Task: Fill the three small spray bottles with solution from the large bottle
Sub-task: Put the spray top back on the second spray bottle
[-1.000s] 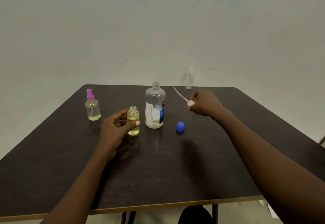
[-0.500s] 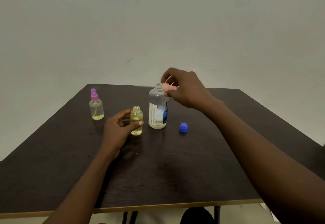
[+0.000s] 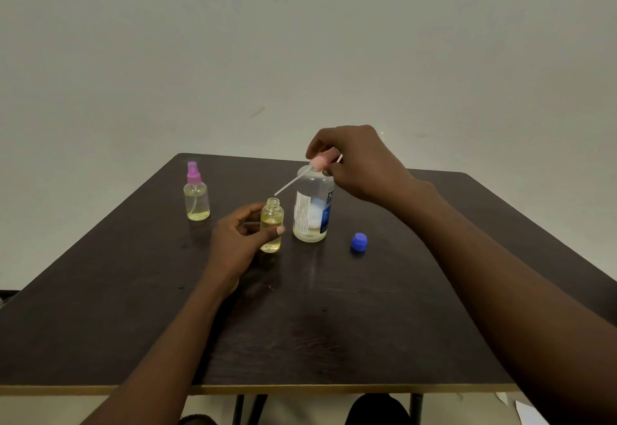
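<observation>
Left hand (image 3: 238, 241) gripping open small bottle (image 3: 272, 228) mid-frame, right hand (image 3: 357, 161) pinching pink sprayer (image 3: 320, 162) above big bottle (image 3: 312, 209), tube tip just over the small bottle's neck, blue cap (image 3: 359, 242) to the right, capped spray bottle (image 3: 196, 195) on the left

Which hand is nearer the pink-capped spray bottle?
Left. The left hand grips the open small bottle right of the pink-capped bottle; the right hand holds a sprayer head above the large bottle, farther right.

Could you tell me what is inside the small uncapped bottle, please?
Pale yellow liquid shows in the small bottle; the dip tube hangs above its neck, not inside. The left hand covers one side.
</observation>
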